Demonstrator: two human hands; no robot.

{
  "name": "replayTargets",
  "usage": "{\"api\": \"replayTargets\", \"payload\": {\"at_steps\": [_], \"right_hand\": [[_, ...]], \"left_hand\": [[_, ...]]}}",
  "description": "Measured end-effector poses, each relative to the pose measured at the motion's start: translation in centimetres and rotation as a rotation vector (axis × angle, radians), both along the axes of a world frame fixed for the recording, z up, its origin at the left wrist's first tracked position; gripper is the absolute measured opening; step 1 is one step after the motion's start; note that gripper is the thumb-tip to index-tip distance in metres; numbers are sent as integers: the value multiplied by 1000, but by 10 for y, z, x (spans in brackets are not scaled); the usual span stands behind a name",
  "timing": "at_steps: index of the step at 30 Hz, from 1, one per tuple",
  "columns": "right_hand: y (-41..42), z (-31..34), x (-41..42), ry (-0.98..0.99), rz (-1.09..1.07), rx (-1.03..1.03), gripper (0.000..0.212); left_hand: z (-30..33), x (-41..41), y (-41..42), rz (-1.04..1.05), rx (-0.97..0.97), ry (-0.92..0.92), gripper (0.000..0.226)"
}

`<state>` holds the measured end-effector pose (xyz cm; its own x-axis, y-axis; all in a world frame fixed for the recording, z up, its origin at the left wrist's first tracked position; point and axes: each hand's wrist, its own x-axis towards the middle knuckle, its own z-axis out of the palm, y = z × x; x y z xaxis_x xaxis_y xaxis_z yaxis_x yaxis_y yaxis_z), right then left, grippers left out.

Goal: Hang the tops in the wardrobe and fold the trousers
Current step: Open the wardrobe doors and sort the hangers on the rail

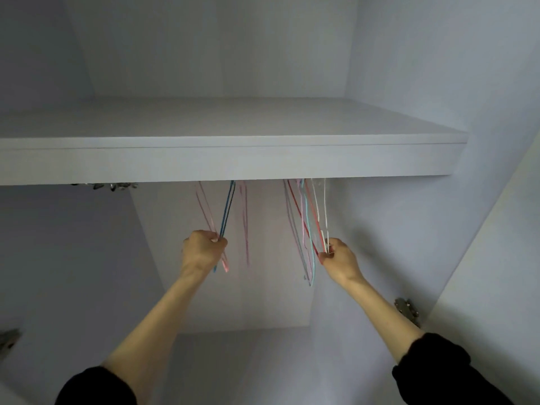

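The empty hangers hang in two loose bunches under the wardrobe shelf [233,159], their tops hidden behind its front edge, so the rail itself cannot be seen. Their long axes run downward from below the shelf, tilted somewhat, with the lower ends swinging toward the person.

The bunch below the middle of the shelf holds a blue hanger [227,211] and a pink hanger [206,211]. The left hand [204,250] is closed around the lower parts of these two, fingers curled about the wires. A further faint pink hanger [245,223] hangs free just beside them, toward the right, untouched.

The bunch below the right end of the shelf is thicker: a red hanger [298,214], a light blue hanger [306,217], white hangers [321,211] and a greyish one. The right hand [339,258] pinches the lower ends of the white ones, and perhaps the red; which exactly is hard to tell.

Each hand is thus at its own bunch, both reaching up and forward from below the shelf. No tops or trousers are in view. Judging from this, freeing a hanger means lifting its hook upward off whatever carries it, behind the shelf edge, out of sight.

A door hinge [407,311] sits on the wardrobe side below the right end of the shelf.
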<state>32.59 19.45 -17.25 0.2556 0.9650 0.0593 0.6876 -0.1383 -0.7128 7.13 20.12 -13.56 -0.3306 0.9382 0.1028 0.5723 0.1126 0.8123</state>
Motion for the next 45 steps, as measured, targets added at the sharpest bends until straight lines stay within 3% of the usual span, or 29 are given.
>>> {"api": "replayTargets", "payload": {"at_steps": [7,12,15,22,30,37,40,43,45], "right_hand": [[-2,-3,-45,99,92,37,27],[0,-3,-71,175,87,52,28],[4,-1,-85,213,88,38,24],[7,2,-121,223,125,21,24],[2,-6,-154,245,256,26,29],[1,-5,-167,263,289,21,29],[1,-4,-166,242,280,10,31],[1,-4,-165,189,271,8,31],[0,-4,-166,164,253,18,29]], "left_hand": [[11,-14,5,-11,-136,-203,12],[16,-21,12,-59,-246,-103,19],[6,-20,6,-111,-192,-70,10],[-28,-16,-18,-19,33,89,25],[-32,-17,-25,22,124,153,26],[-32,-33,-29,51,90,193,21],[-27,-43,-28,33,70,228,8],[-22,-45,-29,23,64,241,29],[-23,-42,-32,14,79,249,30]]}}
